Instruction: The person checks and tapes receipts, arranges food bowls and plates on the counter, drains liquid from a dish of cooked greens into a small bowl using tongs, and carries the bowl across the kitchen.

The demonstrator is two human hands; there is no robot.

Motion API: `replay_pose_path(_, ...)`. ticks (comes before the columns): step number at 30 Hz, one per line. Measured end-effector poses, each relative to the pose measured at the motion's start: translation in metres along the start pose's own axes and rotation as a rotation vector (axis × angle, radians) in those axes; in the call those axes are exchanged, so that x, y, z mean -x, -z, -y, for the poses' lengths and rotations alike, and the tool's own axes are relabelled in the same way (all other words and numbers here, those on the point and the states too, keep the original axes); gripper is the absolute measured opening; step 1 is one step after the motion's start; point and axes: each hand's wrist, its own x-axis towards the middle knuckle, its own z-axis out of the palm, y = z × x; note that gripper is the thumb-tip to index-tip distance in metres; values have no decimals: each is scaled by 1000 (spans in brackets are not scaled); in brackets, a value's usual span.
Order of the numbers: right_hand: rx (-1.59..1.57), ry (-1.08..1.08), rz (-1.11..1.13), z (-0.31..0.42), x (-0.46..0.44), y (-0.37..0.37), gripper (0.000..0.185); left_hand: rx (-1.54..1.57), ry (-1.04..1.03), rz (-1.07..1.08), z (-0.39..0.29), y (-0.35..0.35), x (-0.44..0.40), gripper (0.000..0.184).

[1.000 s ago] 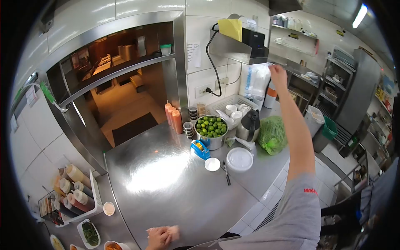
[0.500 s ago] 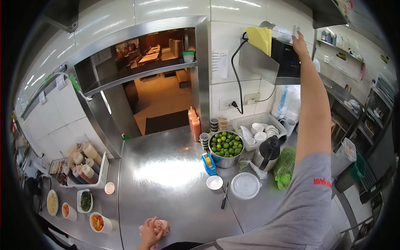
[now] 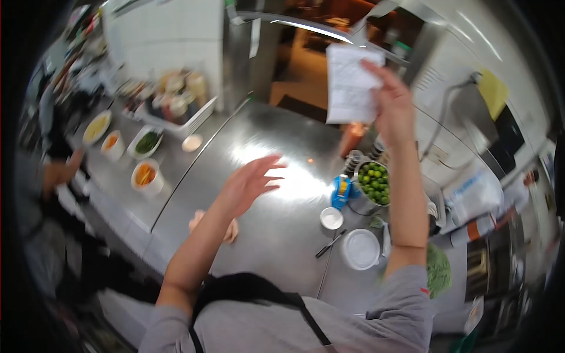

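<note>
A white paper slip with printed lines [image 3: 347,88] is pinched in my right hand [image 3: 393,100], raised in front of the pass-through window. My left hand [image 3: 253,182] hovers over the steel counter [image 3: 276,241] with its fingers spread and nothing in them. Below my left forearm lies a crumpled pinkish cloth [image 3: 231,231], partly hidden by the arm. Near my right forearm are a steel pot of green limes [image 3: 374,181], a blue tape dispenser [image 3: 340,191], a small white cup [image 3: 331,218], a black marker [image 3: 331,243] and a round lidded tub [image 3: 361,249].
On the left stand a white basket of sauce bottles [image 3: 197,117] and several food containers, including one with orange strips [image 3: 145,175]. Another person's hand [image 3: 63,170] shows at the far left. A yellow paper [image 3: 493,93] hangs by the wall device on the right. A green bag [image 3: 437,270] lies by my right elbow.
My right hand has left the wall device and now holds the paper slip. My left hand has let go of the cloth and lifted. The view has turned left.
</note>
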Motion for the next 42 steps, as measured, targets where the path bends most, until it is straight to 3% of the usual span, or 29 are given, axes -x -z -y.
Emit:
replay_pose_path(1,-95,-207,6,-7,13,-38,43,102,3,-7,-8,-6,-4,57)
replay_pose_path(4,-403,-372,178,-40,37,-108,43,351,-54,-43,-29,9,0,66)
replay_pose_path(8,-528,-484,324,-61,60,-173,43,370,-178,-213,-59,29,34,72)
replay_pose_path(12,-515,-458,408,-62,84,-222,43,485,-241,-187,-77,55,72,79)
replay_pose_path(14,-602,-468,433,-59,93,-239,42,453,-304,-267,-86,61,89,77)
replay_pose_path(16,-608,-474,458,-56,101,-252,43,508,-337,-203,-91,75,106,71)
replay_pose_path(19,-483,-421,507,-51,111,-269,43,433,-397,-366,-105,72,130,51)
replay_pose_path(27,-432,-353,653,-46,135,-318,43,232,-500,-585,-138,91,201,41)
replay_pose_path(29,-446,-355,668,-42,138,-329,42,159,-526,-836,-147,90,211,32)
replay_pose_path(32,-421,-315,690,-37,143,-346,42,83,-503,-959,-155,105,229,23)
replay_pose_path(35,-464,-336,722,-41,148,-371,42,96,-548,-971,-166,117,249,18)
replay_pose_path(40,-201,-278,926,-58,166,-427,44,56,-721,-1035,-193,161,302,19)
replay_pose_path(42,-270,-304,957,-69,176,-458,46,15,-731,-1105,-210,179,334,21)
